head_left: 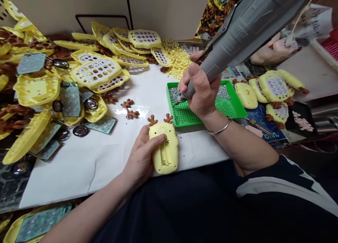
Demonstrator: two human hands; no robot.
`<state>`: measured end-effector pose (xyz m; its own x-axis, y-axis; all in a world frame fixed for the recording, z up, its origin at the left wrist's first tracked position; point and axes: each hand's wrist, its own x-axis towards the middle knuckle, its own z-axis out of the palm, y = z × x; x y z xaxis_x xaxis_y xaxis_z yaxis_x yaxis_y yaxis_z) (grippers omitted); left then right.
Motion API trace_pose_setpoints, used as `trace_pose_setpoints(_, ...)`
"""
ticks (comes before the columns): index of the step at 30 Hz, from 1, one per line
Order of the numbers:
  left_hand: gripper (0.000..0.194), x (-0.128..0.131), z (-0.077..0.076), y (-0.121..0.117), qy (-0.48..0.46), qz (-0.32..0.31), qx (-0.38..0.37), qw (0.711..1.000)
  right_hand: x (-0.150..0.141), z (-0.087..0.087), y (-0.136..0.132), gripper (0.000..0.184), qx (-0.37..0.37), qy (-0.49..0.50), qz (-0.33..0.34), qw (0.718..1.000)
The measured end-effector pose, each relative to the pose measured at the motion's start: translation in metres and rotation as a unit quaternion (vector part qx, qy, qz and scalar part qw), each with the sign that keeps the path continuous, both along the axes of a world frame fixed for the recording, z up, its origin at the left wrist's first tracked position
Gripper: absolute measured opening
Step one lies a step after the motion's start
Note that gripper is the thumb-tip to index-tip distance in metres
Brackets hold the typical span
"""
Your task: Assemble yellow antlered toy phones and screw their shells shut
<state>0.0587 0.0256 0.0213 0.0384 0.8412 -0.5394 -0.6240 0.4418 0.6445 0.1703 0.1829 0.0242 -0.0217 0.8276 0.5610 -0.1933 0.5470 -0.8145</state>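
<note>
Right fingers: your right hand (202, 91) is wrapped tight round the grey electric screwdriver (237, 31), its tip down over the screws (174, 94) in the green tray (211, 112)
Left fingers: your left hand (142, 155) is closed on the left edge of the yellow toy (164, 148), thumb laid across its back
Yellow toy: it lies back-up at the near edge of the white worktop (79, 158), just in front of the green tray, brown antlers pointing away from you, battery slot open
Wrist: a silver bangle (219, 129) sits on your right wrist
Left of you: yellow shells (96, 71), circuit boards (70, 100) and small speakers (80, 130) lie heaped
Middle: two loose antlers (129, 108) lie on the worktop
Right of you: finished toys (274, 86) are piled beyond the tray
</note>
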Motion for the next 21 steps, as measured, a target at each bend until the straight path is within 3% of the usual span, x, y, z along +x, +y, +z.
trace_pose_setpoints(4, 0.038, 0.000, 0.000, 0.000, 0.004, 0.007, -0.002, 1.000, 0.000, -0.002, -0.001, 0.040, 0.020, -0.007, 0.011, 1.000)
trace_pose_setpoints(9, 0.043, 0.001, 0.001, 0.001, 0.000, 0.008, 0.004, 1.000, -0.002, 0.002, -0.005, 0.051, -0.018, 0.013, -0.007, 1.000)
trace_pose_setpoints(13, 0.047, 0.001, 0.000, 0.000, 0.002, -0.004, 0.012, 1.000, -0.002, 0.009, -0.006, 0.049, -0.010, 0.036, 0.001, 0.999)
trace_pose_setpoints(17, 0.045, 0.001, -0.002, -0.001, 0.007, -0.005, 0.022, 1.000, 0.000, 0.029, -0.013, 0.036, -0.005, 0.075, 0.024, 0.997)
trace_pose_setpoints(21, 0.041, 0.002, -0.004, -0.002, 0.000, 0.003, 0.041, 0.999, -0.004, 0.059, -0.038, 0.030, -0.007, 0.094, 0.051, 0.994)
